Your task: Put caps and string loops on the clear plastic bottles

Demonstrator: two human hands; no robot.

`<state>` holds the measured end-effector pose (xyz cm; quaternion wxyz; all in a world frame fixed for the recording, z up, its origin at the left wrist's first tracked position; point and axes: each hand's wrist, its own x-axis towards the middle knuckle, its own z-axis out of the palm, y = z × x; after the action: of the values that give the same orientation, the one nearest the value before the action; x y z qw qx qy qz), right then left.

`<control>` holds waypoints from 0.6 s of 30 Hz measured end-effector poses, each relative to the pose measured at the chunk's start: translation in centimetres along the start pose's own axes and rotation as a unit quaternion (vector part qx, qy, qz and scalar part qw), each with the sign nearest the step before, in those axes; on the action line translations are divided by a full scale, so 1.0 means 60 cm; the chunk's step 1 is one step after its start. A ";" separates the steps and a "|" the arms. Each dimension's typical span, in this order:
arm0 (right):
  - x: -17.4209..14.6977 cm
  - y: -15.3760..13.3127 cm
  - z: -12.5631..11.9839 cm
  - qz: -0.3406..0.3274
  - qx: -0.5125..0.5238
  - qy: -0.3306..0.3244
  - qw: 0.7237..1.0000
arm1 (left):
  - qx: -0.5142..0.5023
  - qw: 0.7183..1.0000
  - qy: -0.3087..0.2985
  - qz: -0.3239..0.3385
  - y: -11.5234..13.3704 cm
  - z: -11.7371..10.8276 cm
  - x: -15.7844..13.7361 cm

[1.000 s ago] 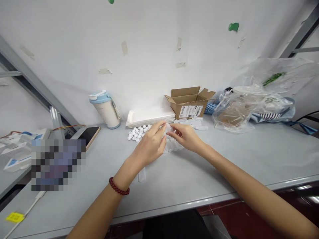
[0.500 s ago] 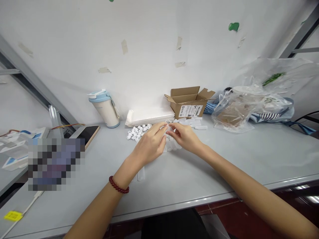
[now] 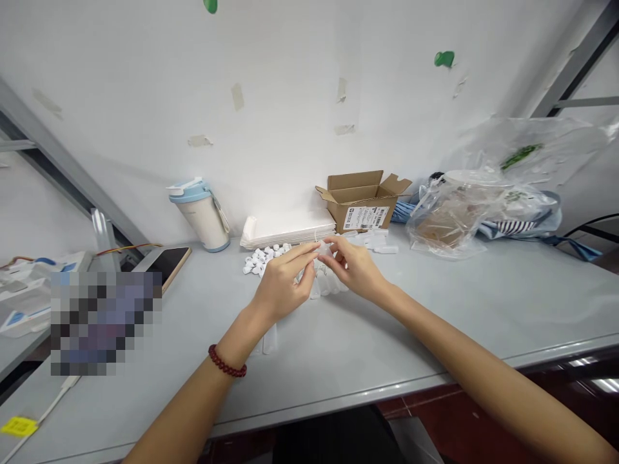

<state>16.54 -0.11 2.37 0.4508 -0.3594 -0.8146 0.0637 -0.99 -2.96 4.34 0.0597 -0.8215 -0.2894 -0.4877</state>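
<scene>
My left hand [image 3: 282, 283] reaches over the middle of the table, its fingers closed together at the tips. From the other side my right hand [image 3: 355, 267] pinches with thumb and forefinger. Between both sets of fingertips is a small translucent plastic bottle [image 3: 323, 249], mostly hidden, with a thin pale tip upward. Several translucent bottles [image 3: 330, 283] lie just below the hands. More bottles [image 3: 385, 249] lie to the right by the box, and others [image 3: 269, 339] beside my left wrist. A heap of white caps [image 3: 260, 258] sits left of my left hand.
Behind the hands are a stack of white trays [image 3: 285, 232] and an open cardboard box [image 3: 360, 203]. A tumbler [image 3: 203, 219] stands back left, near a phone [image 3: 169, 264]. Plastic bags [image 3: 445, 222] lie at the right. The table's front edge [image 3: 338, 398] runs below.
The view has shifted slightly. My hands stay together at the small bottle, and the left thumb has moved a little away from the bottles lying below.
</scene>
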 end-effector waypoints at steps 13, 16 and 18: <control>0.001 -0.022 -0.005 0.109 0.089 -0.021 0.990 | 0.010 0.999 -0.031 -0.018 0.007 -0.008 0.003; 0.001 -0.028 -0.006 0.146 0.130 -0.018 0.980 | 0.007 0.996 -0.088 0.007 0.010 -0.011 0.003; 0.001 -0.032 -0.006 0.167 0.146 -0.015 0.975 | 0.022 0.993 -0.113 0.015 0.009 -0.010 0.003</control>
<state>15.76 -1.56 3.44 0.4694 -0.4196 -0.7314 0.2619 -1.11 -3.59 4.89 0.0513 -0.8741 -0.2927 -0.3842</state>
